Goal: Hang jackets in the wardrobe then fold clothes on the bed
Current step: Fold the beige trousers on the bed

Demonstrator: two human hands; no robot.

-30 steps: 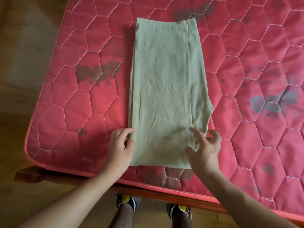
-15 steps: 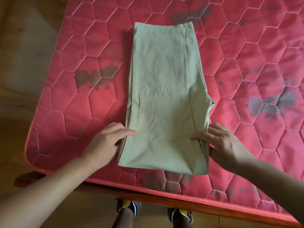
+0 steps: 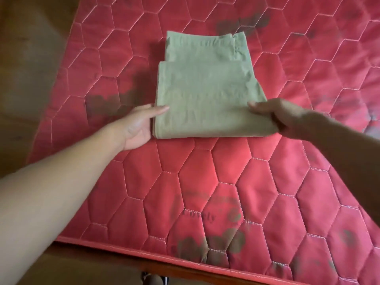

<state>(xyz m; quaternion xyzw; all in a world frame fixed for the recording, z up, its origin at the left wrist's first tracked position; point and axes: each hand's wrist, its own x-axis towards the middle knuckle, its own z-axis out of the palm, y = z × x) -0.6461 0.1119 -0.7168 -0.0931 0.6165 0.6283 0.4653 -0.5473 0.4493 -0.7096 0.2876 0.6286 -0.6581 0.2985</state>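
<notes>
Single head cam, wide-angle, worn on the person. It faces forward and steeply down across the near edge of the mattress (image 3: pixel 205 171). Close range: both forearms come in from the lower corners, with the left hand (image 3: pixel 136 126) and right hand (image 3: pixel 277 116) mid-frame at the cloth (image 3: pixel 205 95). The mattress fills most of the frame, running up and to the right. Floor (image 3: pixel 30 58) shows down the left side, bed rail (image 3: pixel 185 273) along the bottom. Frame edges are soft.

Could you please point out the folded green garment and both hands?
folded green garment (image 3: pixel 205 99), head view, middle of top layer.
left hand (image 3: pixel 138 125), head view, palm.
right hand (image 3: pixel 281 115), head view, its back.
</notes>
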